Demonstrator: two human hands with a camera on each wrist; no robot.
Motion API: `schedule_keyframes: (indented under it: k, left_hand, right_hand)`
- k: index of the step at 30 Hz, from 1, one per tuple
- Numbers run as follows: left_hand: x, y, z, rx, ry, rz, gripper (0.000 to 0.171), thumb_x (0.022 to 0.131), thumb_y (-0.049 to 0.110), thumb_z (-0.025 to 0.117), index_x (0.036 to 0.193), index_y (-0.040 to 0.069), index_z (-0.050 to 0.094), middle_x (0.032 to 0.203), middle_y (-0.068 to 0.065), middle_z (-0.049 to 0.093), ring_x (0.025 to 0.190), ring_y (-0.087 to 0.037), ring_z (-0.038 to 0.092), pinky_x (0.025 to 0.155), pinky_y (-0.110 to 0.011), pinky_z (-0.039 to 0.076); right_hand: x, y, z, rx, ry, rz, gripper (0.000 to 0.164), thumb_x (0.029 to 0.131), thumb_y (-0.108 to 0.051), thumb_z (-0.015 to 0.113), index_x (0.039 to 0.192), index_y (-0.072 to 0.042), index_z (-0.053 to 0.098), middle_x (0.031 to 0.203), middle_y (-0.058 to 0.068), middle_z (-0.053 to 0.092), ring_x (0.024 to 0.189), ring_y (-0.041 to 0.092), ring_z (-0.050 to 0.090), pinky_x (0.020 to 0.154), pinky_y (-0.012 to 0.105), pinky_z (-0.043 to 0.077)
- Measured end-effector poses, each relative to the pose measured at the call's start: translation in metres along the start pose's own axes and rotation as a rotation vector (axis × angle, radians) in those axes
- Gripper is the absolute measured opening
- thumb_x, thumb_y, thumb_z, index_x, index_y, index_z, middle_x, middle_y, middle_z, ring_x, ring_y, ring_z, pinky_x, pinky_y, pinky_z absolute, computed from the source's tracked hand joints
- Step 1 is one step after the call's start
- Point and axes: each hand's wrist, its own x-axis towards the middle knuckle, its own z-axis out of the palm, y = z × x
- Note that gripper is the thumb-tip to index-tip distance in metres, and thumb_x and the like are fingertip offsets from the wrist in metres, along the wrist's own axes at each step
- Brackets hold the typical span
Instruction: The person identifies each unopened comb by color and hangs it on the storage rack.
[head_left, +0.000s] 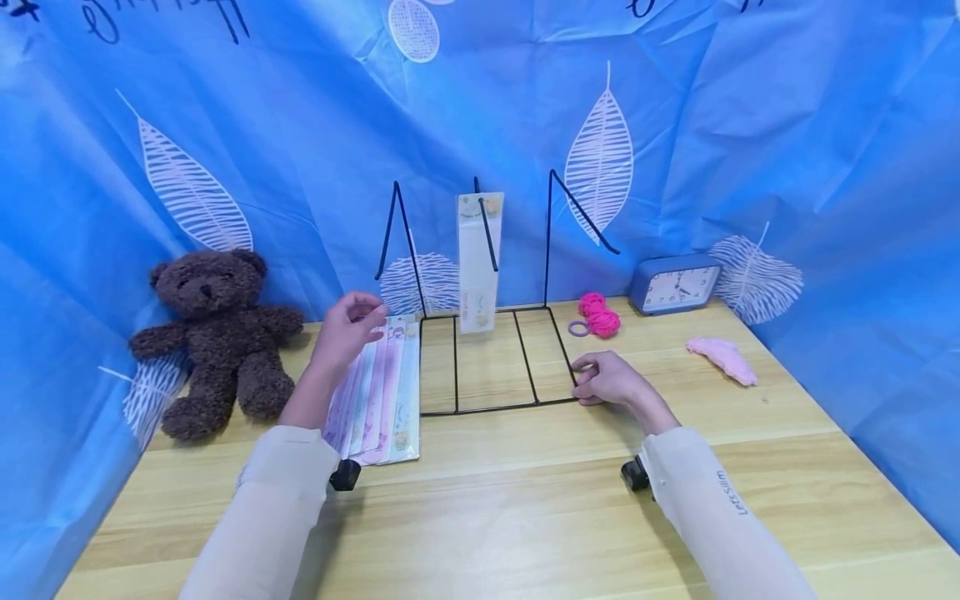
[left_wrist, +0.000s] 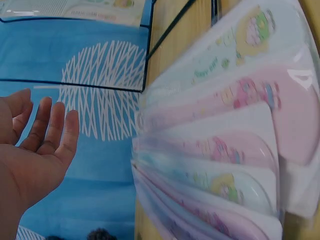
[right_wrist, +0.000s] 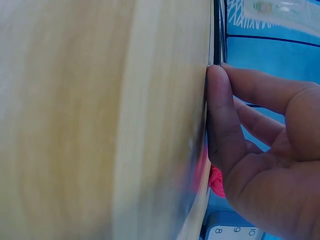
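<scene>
The rack (head_left: 536,404) looks metal, the packets (head_left: 384,392) glossy plastic, the table (head_left: 525,517) wood.

The person's left grip (left_wrist: 37,155), a bare hand, fingers loosely bent and palm showing, floats apart from a fan of clear plastic packets (left_wrist: 250,122) with pastel cartoon prints! They overlap on the pale wooden table (left_wrist: 170,52), converging towards its edge, where a blue cloth (left_wrist: 100,165) with a white scribbled leaf begins. Thin black metal wires (left_wrist: 172,27) cross here, and beyond the edge there's another pale printed packet (left_wrist: 85,11)!
</scene>
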Motion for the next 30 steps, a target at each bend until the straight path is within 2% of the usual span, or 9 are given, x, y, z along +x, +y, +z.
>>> schedule_keyframes:
  k: [5,12,17,20,24,27,30]
  left_hand:
    - [-0.008,-0.007,-0.013,-0.031,0.024,-0.025,0.036,0.104,0.023,0.06,0.13,0.0,0.049,0.129,-0.019,0.056,0.121,-0.033,0.058,0.1,-0.044,0.051]
    - [-0.013,-0.026,-0.026,-0.057,0.097,-0.053,0.034,0.103,0.021,0.062,0.128,0.0,0.051,0.116,-0.011,0.06,0.106,-0.022,0.063,0.096,-0.039,0.053]
    - [-0.015,-0.037,-0.033,-0.056,0.122,-0.097,0.035,0.103,0.022,0.062,0.129,0.001,0.052,0.12,-0.011,0.058,0.114,-0.026,0.061,0.098,-0.04,0.052]
    - [-0.017,-0.042,-0.037,-0.04,0.129,-0.104,0.036,0.103,0.019,0.062,0.132,-0.001,0.051,0.122,-0.012,0.056,0.114,-0.023,0.059,0.099,-0.04,0.051]
    - [-0.02,-0.048,-0.042,0.014,0.144,-0.114,0.036,0.102,0.015,0.063,0.132,-0.001,0.052,0.12,-0.01,0.055,0.104,-0.015,0.056,0.095,-0.035,0.051]
    - [-0.021,-0.053,-0.044,0.037,0.15,-0.113,0.036,0.099,0.011,0.066,0.13,-0.002,0.054,0.122,-0.013,0.057,0.105,-0.017,0.055,0.091,-0.031,0.051]
    - [-0.022,-0.057,-0.045,0.082,0.158,-0.113,0.038,0.097,0.007,0.067,0.131,-0.004,0.053,0.129,-0.018,0.057,0.115,-0.024,0.053,0.092,-0.031,0.048]
  right_hand:
    - [0.0,0.002,0.0,-0.012,0.009,-0.002,0.057,0.087,0.014,0.067,0.138,0.019,0.043,0.103,0.022,0.056,0.082,0.023,0.067,0.079,0.035,0.06]
    - [0.001,0.002,-0.001,-0.042,0.028,-0.012,0.058,0.085,0.011,0.07,0.138,0.017,0.047,0.102,0.017,0.059,0.082,0.019,0.065,0.078,0.033,0.059]
    - [-0.001,0.003,-0.003,-0.03,0.025,-0.016,0.06,0.084,0.011,0.072,0.139,0.017,0.047,0.103,0.016,0.059,0.085,0.019,0.063,0.08,0.033,0.059]
    - [0.0,0.005,-0.004,-0.018,0.02,-0.019,0.061,0.084,0.01,0.072,0.139,0.016,0.047,0.103,0.015,0.059,0.087,0.018,0.062,0.081,0.033,0.059]
    - [0.0,0.008,-0.006,0.003,0.012,-0.019,0.062,0.084,0.009,0.073,0.14,0.016,0.047,0.104,0.014,0.06,0.086,0.016,0.063,0.081,0.032,0.058]
    - [-0.001,0.008,-0.007,0.022,0.01,-0.017,0.061,0.084,0.009,0.072,0.14,0.016,0.047,0.103,0.013,0.06,0.085,0.015,0.063,0.08,0.031,0.058]
    - [-0.001,0.008,-0.008,0.028,0.008,-0.022,0.061,0.084,0.01,0.072,0.139,0.016,0.048,0.102,0.013,0.06,0.084,0.015,0.063,0.08,0.031,0.059]
